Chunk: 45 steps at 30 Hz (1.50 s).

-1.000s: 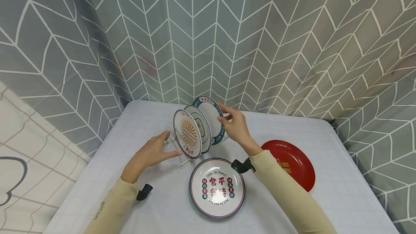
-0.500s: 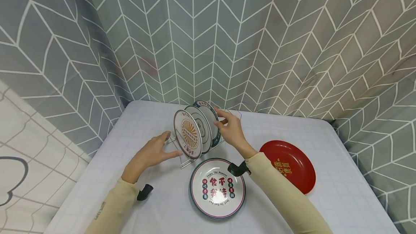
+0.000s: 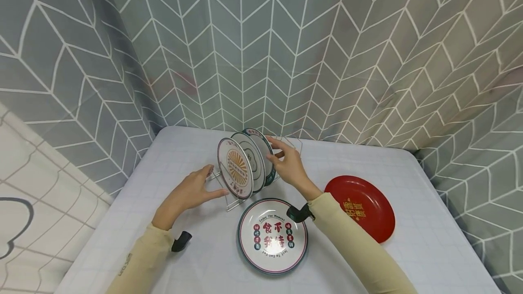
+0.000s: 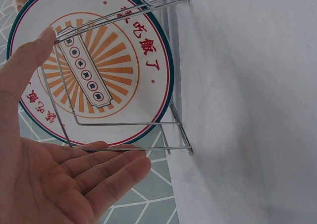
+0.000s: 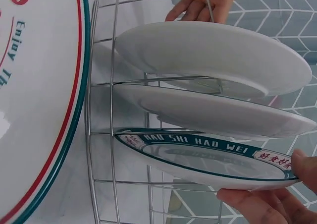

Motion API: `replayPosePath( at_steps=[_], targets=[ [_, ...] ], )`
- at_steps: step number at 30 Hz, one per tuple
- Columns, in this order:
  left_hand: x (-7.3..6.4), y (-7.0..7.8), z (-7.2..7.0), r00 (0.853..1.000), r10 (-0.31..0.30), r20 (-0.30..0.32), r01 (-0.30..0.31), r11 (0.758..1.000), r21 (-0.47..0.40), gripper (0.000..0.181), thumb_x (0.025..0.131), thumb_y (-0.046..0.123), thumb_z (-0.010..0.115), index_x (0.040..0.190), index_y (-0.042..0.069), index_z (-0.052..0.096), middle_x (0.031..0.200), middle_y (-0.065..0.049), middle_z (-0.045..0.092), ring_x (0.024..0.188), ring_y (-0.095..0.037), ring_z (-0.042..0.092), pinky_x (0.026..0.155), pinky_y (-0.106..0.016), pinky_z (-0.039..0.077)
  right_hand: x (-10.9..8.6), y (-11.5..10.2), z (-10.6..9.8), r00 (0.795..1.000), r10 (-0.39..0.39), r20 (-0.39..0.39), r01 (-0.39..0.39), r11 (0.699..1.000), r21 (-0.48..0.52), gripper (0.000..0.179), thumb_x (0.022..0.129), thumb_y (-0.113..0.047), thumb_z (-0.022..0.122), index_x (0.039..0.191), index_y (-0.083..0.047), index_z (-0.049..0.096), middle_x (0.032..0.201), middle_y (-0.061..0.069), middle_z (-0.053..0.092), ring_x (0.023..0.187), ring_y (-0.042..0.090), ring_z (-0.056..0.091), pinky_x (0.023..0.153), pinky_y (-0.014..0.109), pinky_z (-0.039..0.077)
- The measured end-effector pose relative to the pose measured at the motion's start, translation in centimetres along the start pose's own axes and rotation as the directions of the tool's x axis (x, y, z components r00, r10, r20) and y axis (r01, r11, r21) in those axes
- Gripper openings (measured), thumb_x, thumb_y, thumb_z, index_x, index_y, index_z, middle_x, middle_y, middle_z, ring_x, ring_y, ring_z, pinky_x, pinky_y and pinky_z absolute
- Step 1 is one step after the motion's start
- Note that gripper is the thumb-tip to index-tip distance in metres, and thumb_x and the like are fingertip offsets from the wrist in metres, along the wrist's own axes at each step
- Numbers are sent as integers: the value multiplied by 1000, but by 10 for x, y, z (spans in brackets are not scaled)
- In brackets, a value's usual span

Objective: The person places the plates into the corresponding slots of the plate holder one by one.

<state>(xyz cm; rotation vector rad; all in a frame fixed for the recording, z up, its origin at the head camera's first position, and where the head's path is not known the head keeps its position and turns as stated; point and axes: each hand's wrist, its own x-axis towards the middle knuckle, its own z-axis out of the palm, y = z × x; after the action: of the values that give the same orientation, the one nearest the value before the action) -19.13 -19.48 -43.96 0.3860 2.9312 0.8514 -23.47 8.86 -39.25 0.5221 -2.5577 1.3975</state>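
Note:
A wire dish rack [image 4: 129, 123] bears three upright plates. In front is a sunburst-patterned plate [image 3: 235, 168]; behind it stands a white plate [image 3: 254, 161] with a dark rim. My left hand [image 3: 195, 189] holds the rack's near end, thumb at one wire corner and fingers along the opposite side wire. At the far side, my right hand [image 3: 289, 163] pinches the edge of a teal-rimmed plate [image 5: 208, 157], thumb over its face and fingers behind. This plate leans in the rack, its lower edge among the wires, mostly hidden by the others in the head view.
A stack of plates topped by one with red characters [image 3: 272, 236] lies in front of the rack. A red oval plate [image 3: 369, 208] sits to the right, partly under my right forearm. Patterned curtains [image 3: 261, 58] rise behind the white-covered table [image 3: 196, 257].
My right hand has shifted left with the teal-rimmed plate, which now sits lower and nearer the other two. The left hand has stayed at the rack.

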Motion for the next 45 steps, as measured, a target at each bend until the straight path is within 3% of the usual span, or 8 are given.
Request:
replayPosePath(
  at_steps=[6, 14, 20, 28, 35, 37, 42, 45],
  targets=[
    [0, -1, 1, 1000, -6, -3, 6, 1000, -6, 109, 77, 66, 70, 146, -9, 33, 140, -30, 50, 128, -43, 52, 105, -57, 44, -1, 0, -5, 999, 11, 38, -11, 1000, -1, 51, 93, -9, 67, 141, -15, 53, 125, 20, 63, 99, 32, 67, 68, 33, 59],
    [0, 1, 0, 1000, 2, -2, -2, 1000, -5, 108, 77, 66, 70, 145, -10, 34, 137, -32, 52, 127, -45, 52, 104, -58, 44, -11, -7, -36, 997, 65, 30, -69, 977, 203, 49, 94, -8, 64, 142, -11, 51, 128, 21, 60, 109, 35, 63, 75, 38, 61],
    [0, 1, 0, 1000, 8, -8, -8, 1000, 1, 108, 78, 66, 70, 145, -11, 33, 139, -32, 50, 127, -45, 52, 105, -57, 44, -30, -4, -49, 990, 78, 120, -101, 975, 199, 51, 95, -12, 65, 143, -10, 49, 129, 22, 60, 109, 36, 62, 76, 40, 61],
    [-1, -3, 0, 1000, 3, -5, -3, 1000, -1, 112, 77, 70, 67, 146, -11, 33, 138, -32, 51, 127, -44, 52, 104, -58, 43, -69, 25, -48, 940, 97, 327, -140, 984, 109, 49, 94, -14, 66, 140, -5, 50, 130, 22, 59, 107, 34, 62, 76, 38, 62],
    [2, -2, 1, 1000, 5, -1, -5, 1000, 3, 112, 77, 71, 66, 146, -10, 33, 137, -31, 52, 127, -44, 53, 104, -57, 44, -96, 55, -43, 893, 195, 405, -234, 971, 49, 43, 94, -15, 65, 133, 0, 56, 115, 20, 63, 90, 26, 62, 66, 35, 62],
    [2, -2, 0, 1000, 2, -2, -2, 1000, 9, 112, 76, 72, 66, 146, -10, 33, 137, -32, 53, 127, -44, 53, 104, -57, 44, -100, 59, -42, 892, 202, 404, -234, 972, 30, 41, 94, -14, 66, 131, 1, 58, 109, 17, 65, 84, 24, 61, 63, 34, 61],
    [2, -1, 1, 1000, -8, 3, 8, 1000, 10, 114, 76, 73, 66, 146, -10, 32, 138, -32, 51, 128, -44, 52, 105, -58, 44, -105, 64, -43, 929, 226, 294, -237, 972, 0, 35, 91, -11, 68, 125, -2, 64, 99, 11, 64, 71, 23, 59, 54, 34, 58],
    [1, -2, 1, 1000, -12, 4, 12, 1000, 2, 113, 76, 72, 67, 147, -10, 31, 139, -31, 51, 128, -44, 51, 105, -58, 43, -103, 67, -46, 919, 255, 302, -273, 962, 20, 36, 91, -12, 69, 126, -4, 63, 99, 11, 63, 69, 26, 59, 54, 38, 57]
  ],
)
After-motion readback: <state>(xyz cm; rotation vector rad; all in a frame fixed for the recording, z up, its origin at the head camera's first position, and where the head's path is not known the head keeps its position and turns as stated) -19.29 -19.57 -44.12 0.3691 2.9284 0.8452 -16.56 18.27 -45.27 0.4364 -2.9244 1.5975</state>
